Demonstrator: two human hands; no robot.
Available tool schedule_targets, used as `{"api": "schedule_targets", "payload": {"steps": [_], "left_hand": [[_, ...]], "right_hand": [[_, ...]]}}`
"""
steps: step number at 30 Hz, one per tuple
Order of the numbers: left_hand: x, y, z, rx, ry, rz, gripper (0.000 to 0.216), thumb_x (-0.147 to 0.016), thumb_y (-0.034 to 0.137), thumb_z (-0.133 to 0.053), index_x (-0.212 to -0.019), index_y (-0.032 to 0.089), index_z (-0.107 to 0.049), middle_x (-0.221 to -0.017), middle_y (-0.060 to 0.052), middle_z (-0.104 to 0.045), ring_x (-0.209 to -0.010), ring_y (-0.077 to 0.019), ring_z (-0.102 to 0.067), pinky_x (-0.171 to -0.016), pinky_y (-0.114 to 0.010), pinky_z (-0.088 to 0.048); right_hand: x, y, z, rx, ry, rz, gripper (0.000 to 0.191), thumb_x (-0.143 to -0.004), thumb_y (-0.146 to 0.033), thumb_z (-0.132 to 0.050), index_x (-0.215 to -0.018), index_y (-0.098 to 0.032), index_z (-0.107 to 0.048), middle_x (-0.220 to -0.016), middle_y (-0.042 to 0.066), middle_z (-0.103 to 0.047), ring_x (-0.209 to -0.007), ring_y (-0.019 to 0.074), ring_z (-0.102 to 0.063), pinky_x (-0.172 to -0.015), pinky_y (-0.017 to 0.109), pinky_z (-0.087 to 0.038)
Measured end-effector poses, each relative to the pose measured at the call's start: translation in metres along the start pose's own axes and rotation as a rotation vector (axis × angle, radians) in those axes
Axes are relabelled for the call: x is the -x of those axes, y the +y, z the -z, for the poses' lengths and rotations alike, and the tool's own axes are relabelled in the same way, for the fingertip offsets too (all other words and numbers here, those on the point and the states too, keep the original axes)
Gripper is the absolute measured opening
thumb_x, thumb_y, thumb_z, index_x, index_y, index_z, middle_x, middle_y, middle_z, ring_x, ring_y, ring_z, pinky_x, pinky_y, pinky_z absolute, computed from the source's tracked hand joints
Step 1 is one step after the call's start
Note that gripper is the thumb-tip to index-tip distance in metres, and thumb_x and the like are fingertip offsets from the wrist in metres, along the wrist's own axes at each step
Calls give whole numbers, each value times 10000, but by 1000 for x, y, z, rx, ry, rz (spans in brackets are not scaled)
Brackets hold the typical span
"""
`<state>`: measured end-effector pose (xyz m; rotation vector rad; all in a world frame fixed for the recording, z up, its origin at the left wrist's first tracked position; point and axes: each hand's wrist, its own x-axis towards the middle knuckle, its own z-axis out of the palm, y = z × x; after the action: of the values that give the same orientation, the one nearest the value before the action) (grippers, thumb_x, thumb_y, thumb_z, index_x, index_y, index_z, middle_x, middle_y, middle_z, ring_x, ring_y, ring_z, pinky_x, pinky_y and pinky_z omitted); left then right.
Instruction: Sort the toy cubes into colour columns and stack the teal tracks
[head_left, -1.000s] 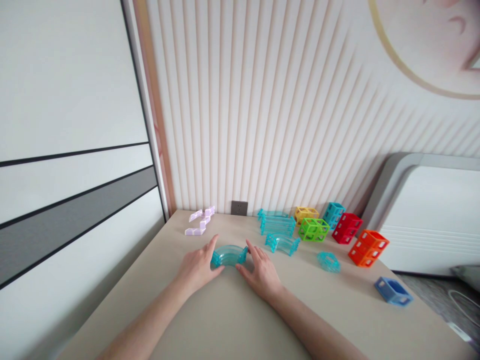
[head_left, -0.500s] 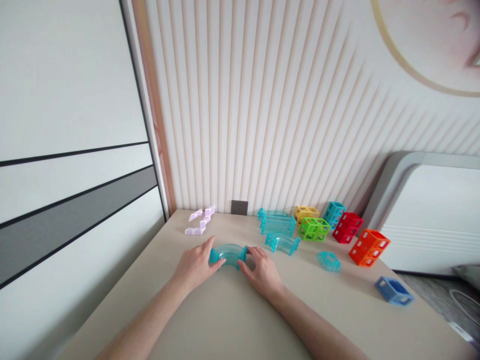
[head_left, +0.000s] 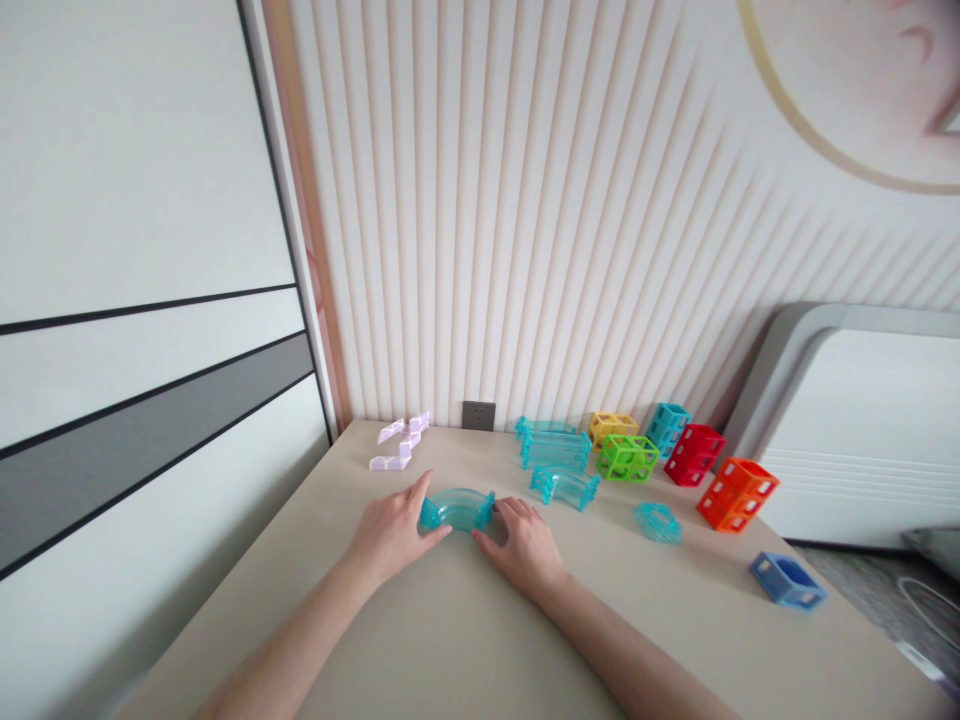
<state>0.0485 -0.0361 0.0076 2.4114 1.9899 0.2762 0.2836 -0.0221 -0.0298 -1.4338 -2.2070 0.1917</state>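
Note:
A curved piece of clear teal marble-run track [head_left: 461, 508] lies on the table in front of me, with a connector at each end. My left hand [head_left: 396, 530] grips its left end, index finger stretched up behind it and thumb along the near side. At the right end, my right hand [head_left: 523, 545] has its fingertips and thumb around the connector. A second curved teal track piece [head_left: 565, 488] lies just beyond my right hand. Behind that stand longer straight teal track pieces [head_left: 555, 450].
Lilac angular pieces [head_left: 397, 450] lie at the back left. Toward the right are a yellow block [head_left: 611, 428], green block [head_left: 628, 458], teal block [head_left: 667, 428], red block [head_left: 695, 455], orange block [head_left: 737, 495], blue frame [head_left: 789, 582] and teal ring-like piece [head_left: 658, 522]. A ribbed wall [head_left: 480, 250] bounds the table behind.
Hardly anything differs. My right thumb has shifted slightly left and down at the curved track's right end; the track and my left hand stay in place.

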Motion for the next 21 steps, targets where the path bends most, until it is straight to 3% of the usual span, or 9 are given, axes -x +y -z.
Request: {"api": "schedule_targets", "payload": {"steps": [8, 21], "left_hand": [[-2, -1, -4, -10, -76, 8, 848, -878, 521, -582, -1572, 218, -202, -1203, -137, -713, -1037, -315, -697, -822, -366, -512], [-1, -1, -3, -8, -70, -19, 909, -846, 525, -641, -1581, 264, -173, -1162, -123, -735, -1004, -319, -708, -796, -359, -510]], "right_hand": [[1, -2, 2, 70, -36, -11, 295, -879, -459, -649, -1000, -191, -671, -1021, 101, -723, -1007, 282, -649, -904, 375, -472], [1, -3, 3, 73, -45, -13, 267, -892, -442, -629, -965, -187, -656, -1013, 99, -719, -992, 270, -648, -890, 350, -463]]}}
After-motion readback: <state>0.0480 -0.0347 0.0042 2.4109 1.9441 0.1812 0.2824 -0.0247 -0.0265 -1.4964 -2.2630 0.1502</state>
